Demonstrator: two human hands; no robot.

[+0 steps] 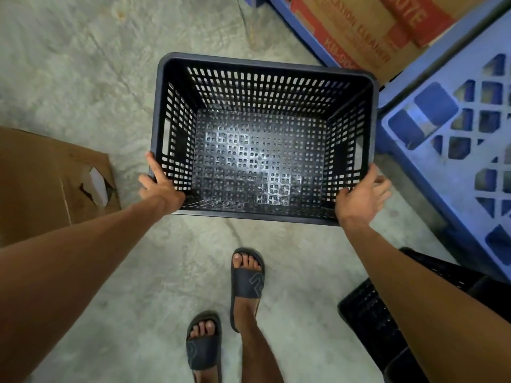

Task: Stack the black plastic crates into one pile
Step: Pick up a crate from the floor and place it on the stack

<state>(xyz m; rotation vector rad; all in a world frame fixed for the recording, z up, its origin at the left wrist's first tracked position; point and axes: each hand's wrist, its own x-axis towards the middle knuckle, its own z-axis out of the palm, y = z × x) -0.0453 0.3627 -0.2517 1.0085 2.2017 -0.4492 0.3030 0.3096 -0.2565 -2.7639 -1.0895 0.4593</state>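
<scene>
An empty black plastic crate [260,150] with perforated walls and floor is upright in the middle of the head view, over a concrete floor. My left hand [159,186] grips its near left corner, thumb on the rim. My right hand [362,194] holds the near right corner, with its fingers spread on the outside wall. More black crates [370,319] lie at the lower right, partly hidden behind my right forearm. I cannot tell whether the held crate rests on the floor or is lifted.
A blue plastic pallet [453,139] stands at the right, close to the crate's right side. Cardboard boxes [356,31] with red print sit at the top right. Flattened brown cardboard [41,183] lies at the left. My feet in black slides [246,280] are below the crate.
</scene>
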